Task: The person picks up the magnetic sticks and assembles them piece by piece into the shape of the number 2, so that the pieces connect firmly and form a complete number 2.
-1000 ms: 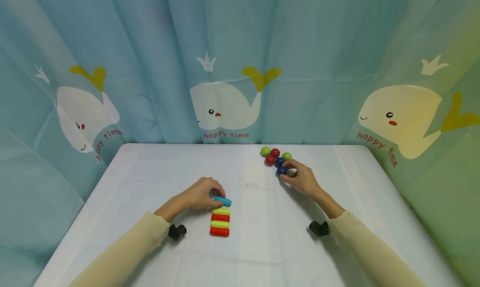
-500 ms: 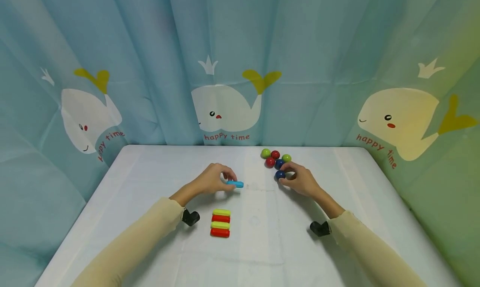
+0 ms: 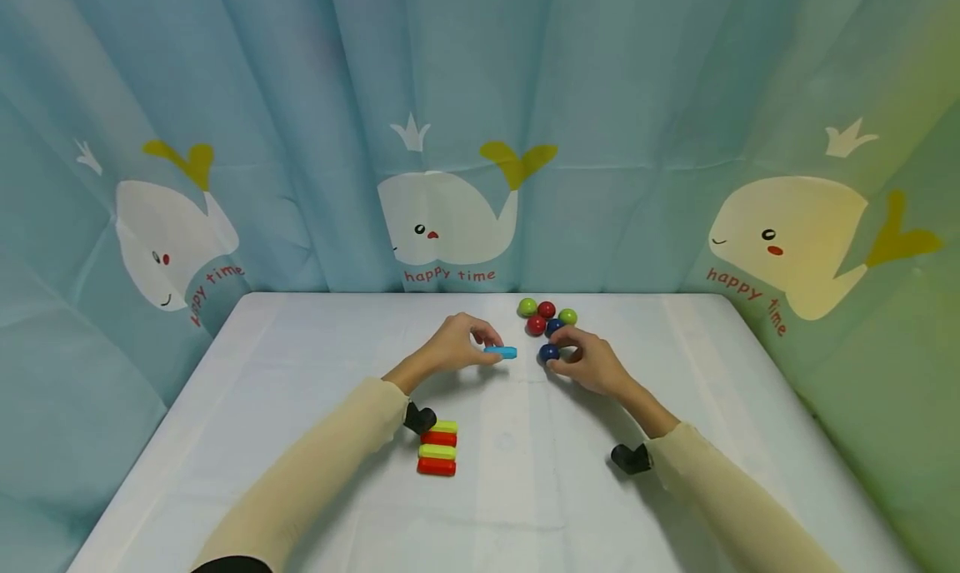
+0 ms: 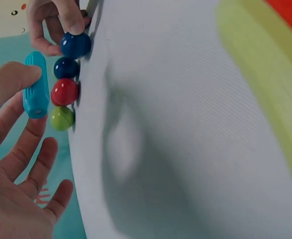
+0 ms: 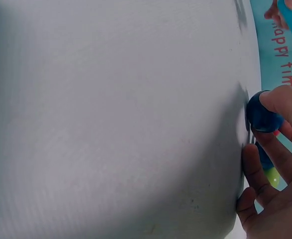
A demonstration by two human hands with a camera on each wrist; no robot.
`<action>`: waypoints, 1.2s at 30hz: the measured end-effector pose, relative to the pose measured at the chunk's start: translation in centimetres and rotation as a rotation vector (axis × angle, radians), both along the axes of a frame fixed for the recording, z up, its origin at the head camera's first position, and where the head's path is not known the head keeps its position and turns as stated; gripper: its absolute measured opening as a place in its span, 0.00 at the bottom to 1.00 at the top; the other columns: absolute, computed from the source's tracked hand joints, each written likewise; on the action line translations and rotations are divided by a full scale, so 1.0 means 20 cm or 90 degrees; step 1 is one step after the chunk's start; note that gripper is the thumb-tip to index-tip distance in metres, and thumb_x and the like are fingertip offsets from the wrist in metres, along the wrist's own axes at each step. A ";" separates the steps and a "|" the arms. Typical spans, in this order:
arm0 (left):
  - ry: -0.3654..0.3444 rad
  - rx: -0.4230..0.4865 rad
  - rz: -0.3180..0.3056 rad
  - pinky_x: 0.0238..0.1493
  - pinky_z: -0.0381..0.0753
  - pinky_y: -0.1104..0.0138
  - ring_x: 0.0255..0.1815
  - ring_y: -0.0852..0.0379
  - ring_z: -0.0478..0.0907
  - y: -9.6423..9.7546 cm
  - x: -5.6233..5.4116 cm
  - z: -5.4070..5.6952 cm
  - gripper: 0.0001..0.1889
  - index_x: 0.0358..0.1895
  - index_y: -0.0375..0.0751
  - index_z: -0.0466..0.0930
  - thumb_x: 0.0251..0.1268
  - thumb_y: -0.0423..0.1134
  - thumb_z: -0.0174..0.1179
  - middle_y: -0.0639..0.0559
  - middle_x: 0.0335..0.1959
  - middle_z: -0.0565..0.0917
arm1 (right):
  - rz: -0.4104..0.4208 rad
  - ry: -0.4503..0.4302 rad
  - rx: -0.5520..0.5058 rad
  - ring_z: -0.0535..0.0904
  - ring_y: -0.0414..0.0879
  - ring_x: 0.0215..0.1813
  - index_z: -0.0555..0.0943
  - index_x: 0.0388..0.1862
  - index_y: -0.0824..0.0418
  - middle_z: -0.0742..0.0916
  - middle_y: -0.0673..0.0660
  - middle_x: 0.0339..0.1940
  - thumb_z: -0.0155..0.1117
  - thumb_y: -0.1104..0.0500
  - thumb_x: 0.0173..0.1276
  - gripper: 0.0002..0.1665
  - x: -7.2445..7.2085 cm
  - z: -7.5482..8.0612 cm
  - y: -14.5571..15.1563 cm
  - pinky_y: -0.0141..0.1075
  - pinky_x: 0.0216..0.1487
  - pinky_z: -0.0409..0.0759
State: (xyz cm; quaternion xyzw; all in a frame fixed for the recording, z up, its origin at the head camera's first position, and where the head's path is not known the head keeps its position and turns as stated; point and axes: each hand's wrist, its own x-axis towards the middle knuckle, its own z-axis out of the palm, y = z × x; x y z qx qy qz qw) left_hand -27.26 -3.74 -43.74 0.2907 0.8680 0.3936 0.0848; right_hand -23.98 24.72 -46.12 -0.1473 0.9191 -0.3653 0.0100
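Bars (image 3: pixel 437 452), four, lie side by side on the white table (image 3: pixel 510 490), left of its midline, well short of the far edge. Near to far: red, lime, red, lime. Black wrist mount (image 3: pixel 420 419) hides part of the farthest one in head view.

Right hand (image 3: pixel 592 363): thumb and fingers pinch a dark blue ball (image 3: pixel 548 354), spread just its width, other fingers loosely bent. Can't tell if the ball touches the table. Left hand (image 3: pixel 457 344): thumb and index pinch a light blue bar (image 3: pixel 501 353) above the surface, gap only its thickness, remaining fingers loose and apart. Bar is left of the ball, near it.

Beyond, toward the far edge: second dark blue ball (image 3: pixel 554 326), two red balls (image 3: pixel 536 325), two green balls (image 3: pixel 527 307), clustered. Whale-print curtain (image 3: pixel 622 98) behind.
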 end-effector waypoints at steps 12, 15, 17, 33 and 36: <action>-0.072 0.011 0.036 0.37 0.74 0.67 0.34 0.56 0.75 0.12 -0.10 -0.08 0.05 0.37 0.48 0.90 0.59 0.39 0.76 0.54 0.31 0.84 | 0.005 0.004 -0.008 0.80 0.52 0.42 0.81 0.54 0.59 0.88 0.64 0.54 0.74 0.60 0.67 0.19 0.01 -0.01 -0.02 0.40 0.42 0.79; -0.084 0.018 0.037 0.38 0.74 0.68 0.33 0.57 0.75 0.14 -0.11 -0.10 0.05 0.37 0.46 0.90 0.58 0.38 0.76 0.55 0.30 0.84 | 0.007 0.008 -0.011 0.80 0.51 0.41 0.81 0.53 0.59 0.88 0.64 0.54 0.74 0.60 0.66 0.18 0.01 -0.01 -0.02 0.40 0.41 0.79; -0.086 0.016 0.036 0.38 0.74 0.68 0.34 0.58 0.76 0.15 -0.12 -0.11 0.05 0.37 0.46 0.90 0.58 0.38 0.76 0.55 0.30 0.84 | 0.007 0.010 -0.016 0.80 0.50 0.41 0.81 0.53 0.59 0.88 0.64 0.53 0.74 0.60 0.66 0.18 0.01 -0.01 -0.02 0.40 0.41 0.79; -0.080 0.003 0.023 0.38 0.73 0.70 0.33 0.60 0.75 0.22 -0.12 -0.13 0.04 0.36 0.46 0.91 0.58 0.37 0.75 0.57 0.29 0.85 | 0.006 -0.012 -0.018 0.77 0.49 0.38 0.81 0.53 0.58 0.87 0.64 0.56 0.74 0.59 0.67 0.18 0.02 -0.01 -0.01 0.40 0.41 0.77; -0.077 0.006 0.023 0.38 0.73 0.70 0.33 0.61 0.75 0.22 -0.12 -0.14 0.04 0.36 0.46 0.91 0.58 0.37 0.75 0.58 0.28 0.85 | 0.005 -0.016 -0.016 0.77 0.50 0.38 0.81 0.53 0.58 0.87 0.65 0.57 0.74 0.59 0.67 0.18 0.02 -0.01 -0.01 0.40 0.41 0.77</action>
